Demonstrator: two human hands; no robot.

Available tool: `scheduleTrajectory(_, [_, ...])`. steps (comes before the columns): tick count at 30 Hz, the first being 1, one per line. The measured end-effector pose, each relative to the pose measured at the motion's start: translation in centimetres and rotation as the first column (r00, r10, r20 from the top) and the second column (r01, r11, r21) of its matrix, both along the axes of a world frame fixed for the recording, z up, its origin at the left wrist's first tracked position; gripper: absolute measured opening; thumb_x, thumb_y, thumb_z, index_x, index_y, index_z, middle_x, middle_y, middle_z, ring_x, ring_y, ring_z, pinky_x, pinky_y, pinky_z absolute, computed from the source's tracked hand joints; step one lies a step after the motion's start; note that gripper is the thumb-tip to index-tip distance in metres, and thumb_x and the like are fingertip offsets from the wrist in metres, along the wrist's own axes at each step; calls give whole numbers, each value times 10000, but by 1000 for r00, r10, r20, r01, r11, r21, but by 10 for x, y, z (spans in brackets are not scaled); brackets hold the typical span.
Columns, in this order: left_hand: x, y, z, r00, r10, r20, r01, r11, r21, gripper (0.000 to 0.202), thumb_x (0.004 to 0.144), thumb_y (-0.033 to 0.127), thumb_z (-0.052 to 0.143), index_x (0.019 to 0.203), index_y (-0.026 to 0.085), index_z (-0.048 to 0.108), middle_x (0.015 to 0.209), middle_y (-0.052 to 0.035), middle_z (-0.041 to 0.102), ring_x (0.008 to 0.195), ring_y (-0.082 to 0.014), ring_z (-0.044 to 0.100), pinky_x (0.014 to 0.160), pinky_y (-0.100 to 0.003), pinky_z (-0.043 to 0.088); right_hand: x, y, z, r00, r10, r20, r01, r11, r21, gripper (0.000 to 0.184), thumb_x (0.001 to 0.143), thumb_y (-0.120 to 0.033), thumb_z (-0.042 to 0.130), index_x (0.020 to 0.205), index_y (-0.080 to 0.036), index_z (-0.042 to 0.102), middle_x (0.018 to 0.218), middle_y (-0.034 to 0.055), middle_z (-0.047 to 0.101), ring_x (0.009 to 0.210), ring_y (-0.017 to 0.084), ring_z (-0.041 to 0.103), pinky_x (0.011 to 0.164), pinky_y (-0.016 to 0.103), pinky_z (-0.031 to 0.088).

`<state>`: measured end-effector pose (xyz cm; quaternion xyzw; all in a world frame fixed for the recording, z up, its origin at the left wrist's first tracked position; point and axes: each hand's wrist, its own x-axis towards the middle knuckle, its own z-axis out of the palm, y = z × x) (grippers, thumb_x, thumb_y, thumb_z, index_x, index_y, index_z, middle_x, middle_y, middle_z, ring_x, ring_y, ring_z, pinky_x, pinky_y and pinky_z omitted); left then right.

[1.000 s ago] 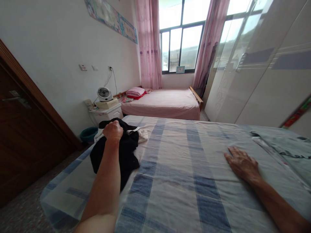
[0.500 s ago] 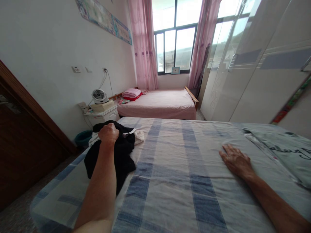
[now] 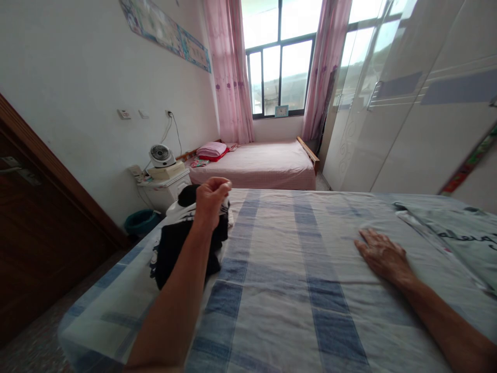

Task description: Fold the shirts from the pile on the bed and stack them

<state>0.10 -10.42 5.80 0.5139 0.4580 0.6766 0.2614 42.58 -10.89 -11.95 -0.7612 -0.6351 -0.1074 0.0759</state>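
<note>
My left hand [image 3: 210,199] is closed in a fist around a bundle of black and white clothing [image 3: 182,246] and holds its top edge lifted above the near bed. The rest of the garment hangs down onto the blue-and-white checked sheet [image 3: 287,280]. Over on the right side of the sheet lies my right hand [image 3: 382,256], flat with its fingers spread, holding nothing. A grey-green printed cloth [image 3: 458,233] lies just beyond it at the right edge.
A white nightstand [image 3: 165,187] with a small fan [image 3: 160,154] stands by the left wall, a teal basin [image 3: 142,220] on the floor beside it. A pink bed [image 3: 264,166] sits under the window. White wardrobe doors [image 3: 411,119] line the right; a brown door [image 3: 34,223] is left.
My left hand has lifted the dark clothing off the sheet and pulled it to the right. My right hand has stayed flat in the same place.
</note>
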Motion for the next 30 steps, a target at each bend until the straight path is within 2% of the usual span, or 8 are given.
scheduleTrajectory(3, [52,-28,1,888,-412,-206,416,909,-26,189,710,309,640,806,148,662,689,-7,629,545,-72,532,502,-176,409,2,1,-3,1000,9,4,-9,1000,4,580,921,-439,200,1323,-157,507,1430,107,448,1305,279,395,1066,476,289])
scheduleTrajectory(6, [74,-47,1,693,-479,-538,540,840,-53,222,789,297,590,950,171,674,1054,-70,650,774,-120,622,608,-203,481,3,0,-3,1000,2,22,-2,1000,-3,576,925,-439,196,1340,-168,489,1441,101,433,1301,283,400,1063,478,290])
scheduleTrajectory(9, [61,-45,-2,583,-275,-764,361,931,-59,307,840,328,547,1103,193,626,1179,-72,613,926,-166,624,748,-258,501,0,-3,1,1000,1,28,-1,1000,-30,568,928,-413,200,1355,-152,469,1450,102,420,1310,272,387,1064,466,292])
scheduleTrajectory(11, [45,-33,-8,442,-204,-873,183,974,-135,366,854,381,531,1155,185,599,1165,-84,628,987,-201,615,866,-309,473,-3,-4,5,1000,4,23,-2,999,-53,567,928,-405,205,1360,-142,462,1450,104,420,1318,263,376,1069,454,287])
scheduleTrajectory(14, [25,-14,-20,199,-270,-942,-4,961,-276,460,796,473,588,1162,195,585,1185,-93,625,1092,-245,573,955,-327,414,-6,-6,10,1000,-9,5,9,998,-64,560,928,-407,218,1359,-149,465,1449,103,421,1320,260,373,1073,449,277])
scheduleTrajectory(18, [24,-6,-33,48,-459,-887,-21,887,-461,520,691,608,621,1053,236,608,1035,-54,666,963,-249,613,819,-308,458,-8,-7,11,999,-33,-9,33,997,-64,555,928,-414,226,1358,-160,468,1456,97,413,1320,269,371,1072,459,274])
scheduleTrajectory(25, [47,-8,-37,53,-432,-900,59,901,-429,176,712,259,563,857,223,655,864,-34,682,852,-211,622,729,-277,442,-6,-5,7,1000,-22,-7,22,998,-61,542,929,-414,235,1354,-170,467,1460,91,408,1333,259,353,1074,451,278])
scheduleTrajectory(30, [2,3,-8,612,-7,-791,-123,987,-104,258,740,288,498,898,172,666,758,-53,669,692,-196,597,638,-316,457,-4,-5,8,1000,-15,-8,14,998,-63,538,927,-404,243,1356,-168,463,1449,98,422,1327,261,362,1064,452,289])
